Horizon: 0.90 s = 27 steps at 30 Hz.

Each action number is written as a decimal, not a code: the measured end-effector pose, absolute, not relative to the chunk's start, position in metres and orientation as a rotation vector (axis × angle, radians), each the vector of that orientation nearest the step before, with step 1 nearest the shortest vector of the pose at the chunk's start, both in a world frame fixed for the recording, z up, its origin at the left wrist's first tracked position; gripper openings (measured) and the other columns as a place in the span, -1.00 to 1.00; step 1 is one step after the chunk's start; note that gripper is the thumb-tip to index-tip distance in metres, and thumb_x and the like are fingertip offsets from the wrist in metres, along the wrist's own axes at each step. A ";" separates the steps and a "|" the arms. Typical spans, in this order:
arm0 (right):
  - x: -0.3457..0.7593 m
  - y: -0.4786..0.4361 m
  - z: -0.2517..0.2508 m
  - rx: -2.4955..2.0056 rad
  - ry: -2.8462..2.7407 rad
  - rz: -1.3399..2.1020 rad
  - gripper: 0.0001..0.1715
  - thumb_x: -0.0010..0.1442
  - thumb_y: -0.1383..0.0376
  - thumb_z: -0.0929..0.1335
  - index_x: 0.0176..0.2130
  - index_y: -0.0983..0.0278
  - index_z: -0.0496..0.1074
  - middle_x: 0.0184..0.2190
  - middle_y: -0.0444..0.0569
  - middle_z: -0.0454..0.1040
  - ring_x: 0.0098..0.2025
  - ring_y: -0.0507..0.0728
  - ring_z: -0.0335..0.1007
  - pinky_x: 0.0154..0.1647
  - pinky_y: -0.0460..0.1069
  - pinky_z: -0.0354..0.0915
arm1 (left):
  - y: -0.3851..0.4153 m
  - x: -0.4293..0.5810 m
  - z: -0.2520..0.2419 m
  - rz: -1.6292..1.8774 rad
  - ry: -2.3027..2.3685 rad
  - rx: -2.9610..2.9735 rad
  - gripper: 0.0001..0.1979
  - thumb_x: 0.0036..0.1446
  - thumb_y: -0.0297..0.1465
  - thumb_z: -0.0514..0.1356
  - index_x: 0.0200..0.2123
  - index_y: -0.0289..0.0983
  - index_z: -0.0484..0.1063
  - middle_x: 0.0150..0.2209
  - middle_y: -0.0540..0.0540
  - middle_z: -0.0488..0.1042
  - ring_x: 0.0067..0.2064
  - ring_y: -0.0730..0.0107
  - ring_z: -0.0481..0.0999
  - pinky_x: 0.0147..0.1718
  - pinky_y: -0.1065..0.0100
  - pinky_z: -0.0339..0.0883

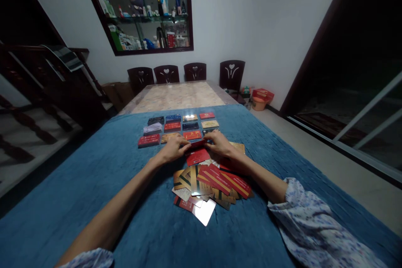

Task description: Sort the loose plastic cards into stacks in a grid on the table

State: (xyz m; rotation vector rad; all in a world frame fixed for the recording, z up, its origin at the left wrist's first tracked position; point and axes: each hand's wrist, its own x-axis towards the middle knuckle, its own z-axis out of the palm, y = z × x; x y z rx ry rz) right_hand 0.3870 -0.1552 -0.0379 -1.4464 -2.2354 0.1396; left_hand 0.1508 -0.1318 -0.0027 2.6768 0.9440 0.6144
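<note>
Between my two hands is a small stack of red cards, held at its ends. My left hand grips the left end, and my right hand has its fingers closed on the right end. Just below lies a loose red card. Nearer to me spreads a heap of loose cards, with gold cards, red cards with a gold stripe and a shiny pale card. Beyond my hands stand several neat card stacks in rows, among them a red stack and a dark blue stack.
A blue cloth covers the near part of the long table, whose bare marble top shows farther off. Dark chairs stand at the far end. A red bag and an orange bucket sit on the floor at the right.
</note>
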 end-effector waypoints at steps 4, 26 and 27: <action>0.386 -0.155 -0.044 -1.444 -2.221 0.145 -0.79 0.18 0.37 0.36 -0.22 0.23 0.61 -0.23 -0.01 0.62 -0.21 0.14 0.37 -0.13 -0.02 0.18 | -0.128 0.149 -0.007 0.649 0.934 2.640 -0.84 0.12 -0.44 0.21 -0.40 -0.22 0.63 -0.40 -0.10 0.55 -0.26 0.26 0.41 -0.19 0.26 0.30; 0.388 -0.156 -0.027 -1.066 -1.705 0.578 -0.74 0.17 0.20 0.31 -0.23 0.30 0.49 -0.26 -0.04 0.57 -0.20 0.13 0.46 -0.11 0.02 0.34 | -0.133 0.159 -0.015 0.865 1.021 2.348 -0.80 0.15 -0.45 0.24 -0.20 -0.26 0.65 -0.22 -0.15 0.62 -0.12 0.24 0.53 -0.02 0.19 0.37; 0.388 -0.157 -0.025 -1.073 -1.714 0.530 -0.75 0.19 0.21 0.30 -0.23 0.29 0.48 -0.26 -0.04 0.56 -0.21 0.12 0.45 -0.11 0.02 0.33 | -0.133 0.159 -0.015 0.859 1.015 2.351 -0.80 0.15 -0.45 0.23 -0.19 -0.27 0.65 -0.21 -0.15 0.62 -0.11 0.24 0.53 -0.01 0.19 0.37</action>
